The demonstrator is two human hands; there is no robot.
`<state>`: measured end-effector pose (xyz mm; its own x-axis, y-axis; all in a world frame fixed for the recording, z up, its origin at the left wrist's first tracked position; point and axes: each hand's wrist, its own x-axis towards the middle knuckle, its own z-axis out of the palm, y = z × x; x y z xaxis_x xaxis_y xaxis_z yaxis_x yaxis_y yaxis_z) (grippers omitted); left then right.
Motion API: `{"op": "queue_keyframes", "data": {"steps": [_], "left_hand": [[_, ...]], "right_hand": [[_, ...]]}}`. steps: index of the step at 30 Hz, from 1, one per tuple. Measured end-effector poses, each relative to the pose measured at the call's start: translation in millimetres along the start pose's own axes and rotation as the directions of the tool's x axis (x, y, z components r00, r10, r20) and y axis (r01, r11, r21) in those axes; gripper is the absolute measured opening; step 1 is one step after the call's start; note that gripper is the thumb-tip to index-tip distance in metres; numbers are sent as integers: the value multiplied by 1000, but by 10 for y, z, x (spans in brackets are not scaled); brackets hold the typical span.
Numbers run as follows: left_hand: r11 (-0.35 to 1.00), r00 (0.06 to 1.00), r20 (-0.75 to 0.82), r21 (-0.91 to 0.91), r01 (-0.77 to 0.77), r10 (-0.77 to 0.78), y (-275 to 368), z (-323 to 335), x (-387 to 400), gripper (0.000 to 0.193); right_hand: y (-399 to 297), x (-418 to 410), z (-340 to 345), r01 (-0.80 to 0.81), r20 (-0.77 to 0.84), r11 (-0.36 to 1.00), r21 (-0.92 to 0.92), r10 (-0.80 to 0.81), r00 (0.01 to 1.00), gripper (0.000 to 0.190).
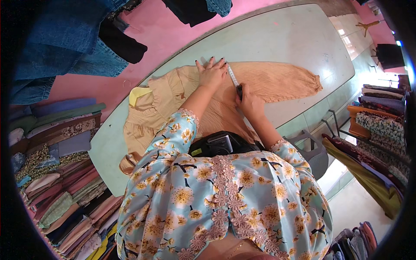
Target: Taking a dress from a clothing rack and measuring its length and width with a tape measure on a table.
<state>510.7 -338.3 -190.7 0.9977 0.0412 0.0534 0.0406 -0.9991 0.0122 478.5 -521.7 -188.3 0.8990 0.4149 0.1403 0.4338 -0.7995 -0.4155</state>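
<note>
A tan ruffled garment (169, 100) lies spread on a pale green table (292, 35), one long sleeve (276, 79) with a gathered cuff stretched to the right. A yellow hanger (139, 95) sits at its neckline. My left hand (213, 73) lies flat on the cloth near the sleeve's upper edge, fingers spread, its fingertips beside the end of a tape measure's blade (232, 74). Across the sleeve the blade runs down to the dark tape measure case (240, 92), which my right hand (250, 102) grips near the lower edge.
Against my waist is a black bag (240, 143) with a small device on it. A grey plastic chair (308, 152) stands right of the table. Folded fabrics (65, 139) are stacked at left, more clothes (380, 123) at right. Denim garments (65, 42) hang at upper left.
</note>
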Motion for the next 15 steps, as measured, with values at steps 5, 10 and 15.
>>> {"op": "queue_keyframes", "data": {"steps": [5, 10, 15], "left_hand": [[1000, 999, 40, 17, 27, -27, -53, -1, 20, 32], [998, 997, 54, 9, 59, -59, -128, -6, 50, 33], [997, 995, 68, 22, 75, -77, -180, -26, 55, 33]], "right_hand": [[24, -114, 36, -15, 21, 1000, -3, 15, 1000, 35], [-38, -221, -27, -65, 66, 997, 37, 62, 996, 33], [-18, -336, -36, -80, 119, 994, 74, 71, 990, 34]]}}
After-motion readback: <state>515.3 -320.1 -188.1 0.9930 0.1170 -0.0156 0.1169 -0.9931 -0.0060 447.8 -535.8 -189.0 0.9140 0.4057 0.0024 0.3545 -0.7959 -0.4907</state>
